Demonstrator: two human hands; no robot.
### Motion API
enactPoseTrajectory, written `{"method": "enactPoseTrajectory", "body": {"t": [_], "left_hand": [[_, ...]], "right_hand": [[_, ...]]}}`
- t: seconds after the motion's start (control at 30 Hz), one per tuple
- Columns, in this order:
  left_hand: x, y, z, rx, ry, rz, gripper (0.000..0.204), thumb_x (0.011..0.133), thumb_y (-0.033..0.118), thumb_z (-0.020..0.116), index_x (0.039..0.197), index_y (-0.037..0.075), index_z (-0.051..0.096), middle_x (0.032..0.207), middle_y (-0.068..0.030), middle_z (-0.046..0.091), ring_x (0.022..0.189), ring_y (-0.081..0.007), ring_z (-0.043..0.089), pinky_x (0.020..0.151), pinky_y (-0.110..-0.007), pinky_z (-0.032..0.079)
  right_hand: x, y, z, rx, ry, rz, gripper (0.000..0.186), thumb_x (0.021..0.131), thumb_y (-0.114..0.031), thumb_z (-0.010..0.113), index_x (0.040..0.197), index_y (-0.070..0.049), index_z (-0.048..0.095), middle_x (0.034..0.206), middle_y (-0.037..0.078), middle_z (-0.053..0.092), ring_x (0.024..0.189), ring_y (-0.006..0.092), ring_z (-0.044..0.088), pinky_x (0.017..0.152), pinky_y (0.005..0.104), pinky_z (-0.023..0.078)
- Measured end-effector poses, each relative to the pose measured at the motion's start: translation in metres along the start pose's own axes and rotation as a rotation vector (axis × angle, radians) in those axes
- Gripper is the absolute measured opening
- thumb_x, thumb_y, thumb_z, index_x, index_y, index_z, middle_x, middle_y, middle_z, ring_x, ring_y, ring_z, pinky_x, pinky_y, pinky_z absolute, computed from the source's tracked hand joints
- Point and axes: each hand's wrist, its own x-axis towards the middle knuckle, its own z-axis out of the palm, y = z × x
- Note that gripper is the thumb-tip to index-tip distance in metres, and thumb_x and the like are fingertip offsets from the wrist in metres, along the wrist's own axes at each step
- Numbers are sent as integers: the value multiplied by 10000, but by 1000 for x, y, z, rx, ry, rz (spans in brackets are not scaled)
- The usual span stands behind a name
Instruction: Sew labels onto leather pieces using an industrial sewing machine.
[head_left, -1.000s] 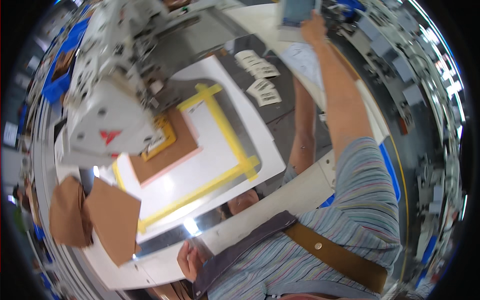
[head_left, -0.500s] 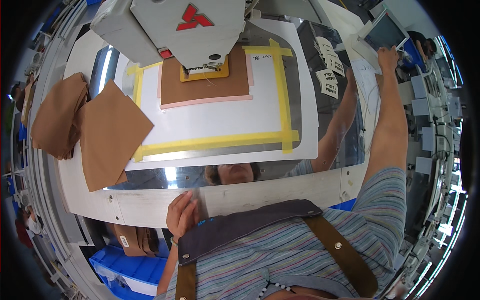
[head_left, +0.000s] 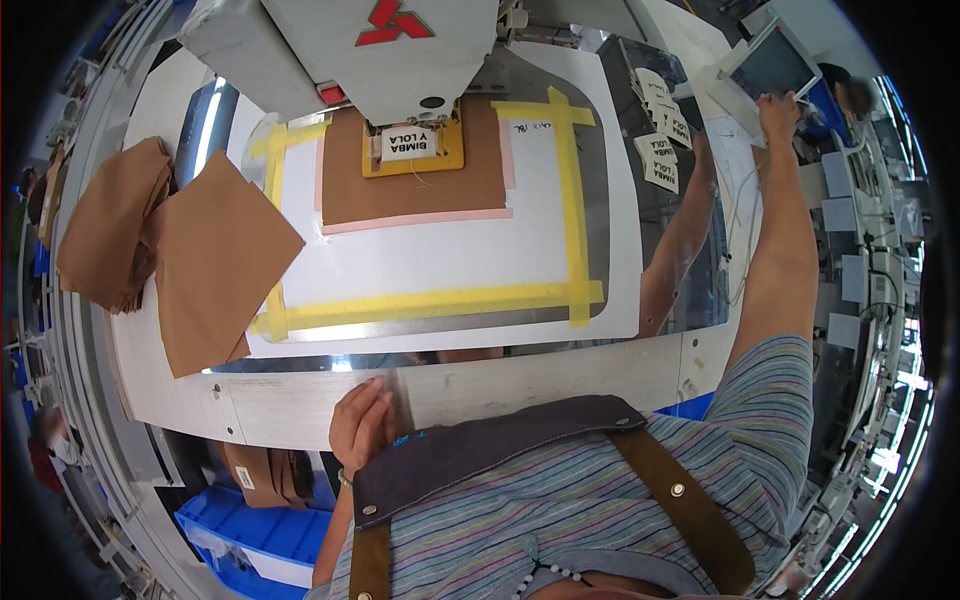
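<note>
My right hand (head_left: 777,117) touches the lower edge of a screen panel (head_left: 760,78) with fingers apart. My left hand (head_left: 360,425) rests at the worktable's front edge (head_left: 280,405), fingers loosely curled together, nothing visible in them. Beyond it lies a white board (head_left: 430,260) with yellow tape (head_left: 578,230); brown fabric (head_left: 410,195) with pink strips lies on it. A yellow clamp (head_left: 449,152) holds a white label (head_left: 406,143) on that fabric, under the white sewing-machine head (head_left: 390,70). A trailing thread crosses the fabric.
Brown fabric pieces (head_left: 215,260) lie stacked at the left, loose white labels (head_left: 657,164) at the right. Below the table are a blue bin (head_left: 230,530) and brown bundles (head_left: 262,470). Co-workers (head_left: 52,435) and other machines line both sides.
My head has swung from an angled view to facing the table. The taped board has moved slightly toward me, and more of the label shows. My right hand stays at the screen.
</note>
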Motion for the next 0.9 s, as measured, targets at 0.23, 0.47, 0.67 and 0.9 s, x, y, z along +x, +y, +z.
{"method": "enactPoseTrajectory", "body": {"t": [0.23,0.47,0.67,0.9], "left_hand": [[-2,1,1,-12,8,11,262,769,-102,755,995,13,688,1046,-177,746,925,-344,743,804,-394,614],[9,10,-11,-83,-151,-89,371,771,-162,693,1105,-1,675,1200,-212,699,1053,-352,694,900,-384,572],[19,-10,-9,-53,-136,72,354,841,-119,659,1166,20,676,1259,-206,675,1065,-349,671,883,-390,564],[22,-7,-2,-32,-165,75,353,863,-118,648,1176,42,675,1291,-201,663,1061,-344,674,846,-379,565]], "right_hand": [[-6,1,7,90,45,9,443,1021,-417,475,1285,-147,707,1631,256,307,1493,434,305,1182,547,344],[-64,-6,14,211,459,-78,295,987,-259,580,1096,-52,760,1480,318,481,1372,458,450,1172,532,343],[-119,-37,9,335,292,57,305,995,-263,577,1192,-76,717,1598,244,374,1437,440,373,1153,553,376],[-112,-37,-2,293,62,98,343,1007,-281,551,1290,-141,687,1663,187,289,1498,398,309,1157,551,374]]}}
